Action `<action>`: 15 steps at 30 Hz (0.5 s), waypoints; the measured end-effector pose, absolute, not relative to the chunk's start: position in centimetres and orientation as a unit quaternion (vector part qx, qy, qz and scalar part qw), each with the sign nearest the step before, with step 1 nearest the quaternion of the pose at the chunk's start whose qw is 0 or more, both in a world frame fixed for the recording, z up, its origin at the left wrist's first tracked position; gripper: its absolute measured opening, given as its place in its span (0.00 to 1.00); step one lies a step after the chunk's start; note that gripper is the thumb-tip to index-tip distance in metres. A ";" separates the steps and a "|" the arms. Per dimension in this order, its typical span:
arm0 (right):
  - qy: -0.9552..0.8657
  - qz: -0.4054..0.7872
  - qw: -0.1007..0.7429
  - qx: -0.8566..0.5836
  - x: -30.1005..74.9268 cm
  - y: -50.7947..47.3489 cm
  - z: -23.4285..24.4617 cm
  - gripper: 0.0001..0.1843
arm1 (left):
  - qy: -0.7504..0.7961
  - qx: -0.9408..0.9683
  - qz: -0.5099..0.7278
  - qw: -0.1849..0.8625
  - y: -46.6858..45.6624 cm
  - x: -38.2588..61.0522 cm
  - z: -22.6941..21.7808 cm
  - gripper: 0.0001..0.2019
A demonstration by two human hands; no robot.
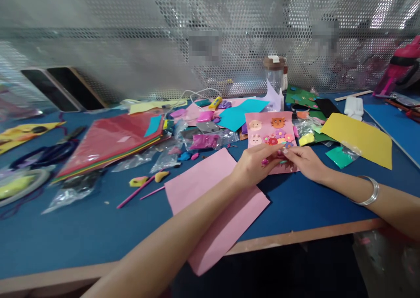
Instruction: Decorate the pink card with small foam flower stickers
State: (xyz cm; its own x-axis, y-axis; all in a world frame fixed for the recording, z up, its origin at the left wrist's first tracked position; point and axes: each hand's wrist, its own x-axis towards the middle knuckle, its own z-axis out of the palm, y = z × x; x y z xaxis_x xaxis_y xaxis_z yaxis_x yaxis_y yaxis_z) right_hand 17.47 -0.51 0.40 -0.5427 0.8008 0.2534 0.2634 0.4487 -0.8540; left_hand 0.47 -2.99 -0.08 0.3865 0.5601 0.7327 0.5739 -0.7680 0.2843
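Note:
My left hand [252,164] and my right hand [306,162] meet over a pink decorated sheet [262,134]. Their fingertips pinch together around something very small that I cannot make out. On that sheet are an orange cat face [278,122], pale animal faces [256,139] and several coloured flowers [280,134]; my fingers hide its lower part. A larger plain pink sheet [210,180] lies under my left forearm and hangs over the table's front edge. A silver bangle [372,191] circles my right wrist.
Left lie a stack of coloured sheets [111,136], magenta sticks [136,193] and small bags of clay [205,141]. A yellow sheet [357,136] and a green packet [341,156] are at right. Behind stand a lidded cup [274,77], a pink bottle [397,66] and a perforated metal panel [131,40].

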 end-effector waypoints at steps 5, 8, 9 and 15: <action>-0.751 0.487 0.324 -0.306 17.5 -0.6 0.7 0.13 | -0.352 -0.830 -0.428 0.063 -2.7 0.0 0.1 0.09; -0.710 0.549 0.311 -0.313 17.6 -0.2 0.8 0.15 | -0.325 -0.836 -0.435 0.084 -2.7 -0.2 0.4 0.06; -0.699 0.563 0.305 -0.320 17.6 -0.1 0.9 0.16 | -0.315 -0.840 -0.433 0.092 -2.7 -0.2 0.5 0.05; -0.697 0.588 0.241 -0.332 17.5 0.1 1.2 0.22 | -0.290 -0.853 -0.412 0.134 -2.7 -0.2 0.7 0.05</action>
